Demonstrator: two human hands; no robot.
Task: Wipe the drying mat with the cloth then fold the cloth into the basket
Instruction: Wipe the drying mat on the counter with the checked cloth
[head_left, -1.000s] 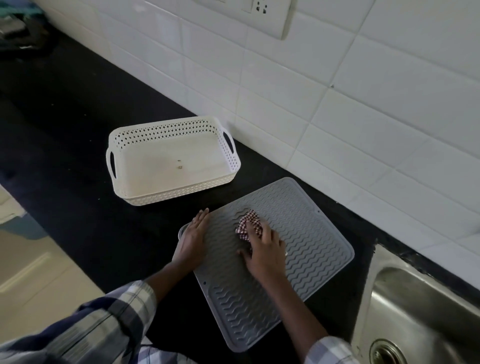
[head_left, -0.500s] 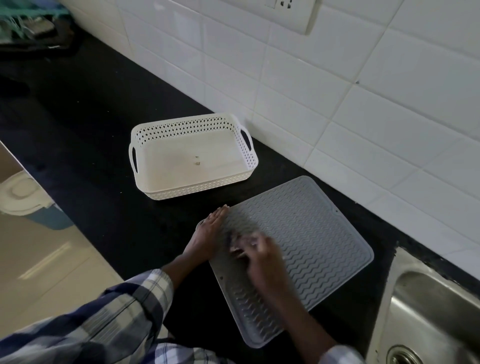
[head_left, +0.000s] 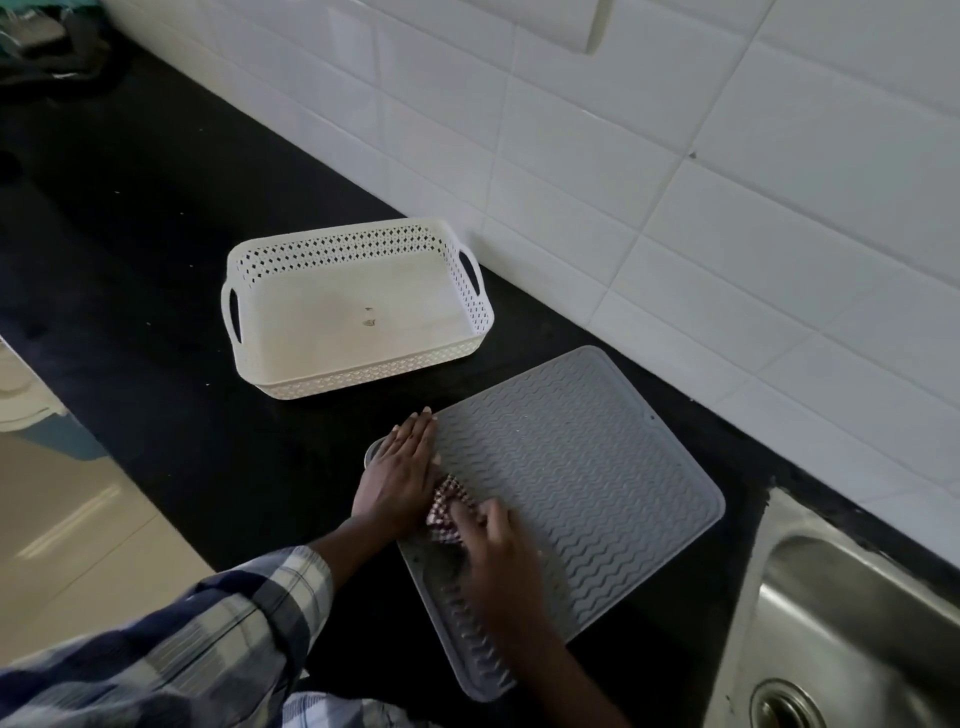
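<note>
Your right hand (head_left: 498, 551) has dragged the cloth (head_left: 447, 506) from the middle of the drying mat (head_left: 587, 478) back to its left side, where it now touches your left hand (head_left: 400, 478). I judge you are still mid-wipe, with folding not yet begun. Your right fingers, blurred, curl over the bunched cloth, while your left fingers lie straight and together, pinning the mat's corner to the tabletop (head_left: 156, 312). The cloth is a small crumpled red-and-white checked wad on the grey wavy-ribbed mat, well apart from the white basket (head_left: 363, 371).
</note>
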